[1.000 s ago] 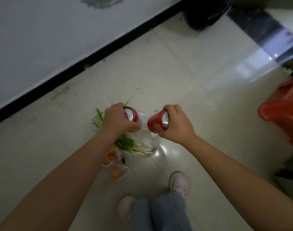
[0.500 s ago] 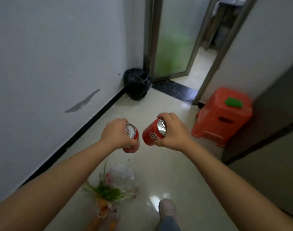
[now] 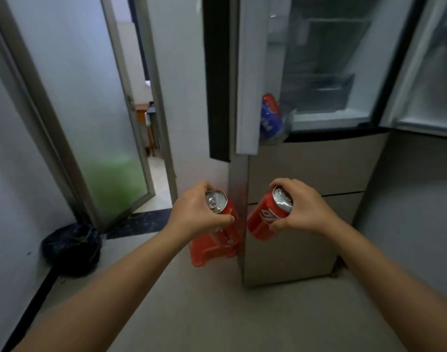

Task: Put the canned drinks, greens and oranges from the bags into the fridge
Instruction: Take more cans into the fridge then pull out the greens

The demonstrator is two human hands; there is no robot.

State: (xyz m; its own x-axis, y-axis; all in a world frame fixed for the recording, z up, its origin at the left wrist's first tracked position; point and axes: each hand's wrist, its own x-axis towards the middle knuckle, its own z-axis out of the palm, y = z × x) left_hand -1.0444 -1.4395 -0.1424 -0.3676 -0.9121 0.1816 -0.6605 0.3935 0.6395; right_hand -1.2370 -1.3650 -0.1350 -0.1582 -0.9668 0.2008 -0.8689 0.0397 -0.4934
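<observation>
Left can: a red aluminium drink can with a silver pull-tab top (image 3: 218, 212), held in front of the fridge's lower part, top tilted toward the camera.
Left hand: the left hand (image 3: 195, 212) wraps the can's upper end, fingers closed round it.
Right can: a second red aluminium drink can with white lettering (image 3: 267, 217), tilted, its silver top up and to the right, apart from the left can.
Right hand: the right hand (image 3: 301, 207) grips this can near its top, fingers curled shut on it.
Fridge: a tall grey-beige fridge (image 3: 306, 174), upper doors open, pale lit interior with shelves; lower drawers closed.
Door shelf: a blue-and-red can (image 3: 269, 114) sits in the left door's clear bin.
Beside fridge: a red plastic stool (image 3: 209, 250) on the floor, partly behind the left can.
Left side: a frosted glass door (image 3: 90, 110) stands ajar; a black bag-lined bin (image 3: 71, 247) sits by the wall.
</observation>
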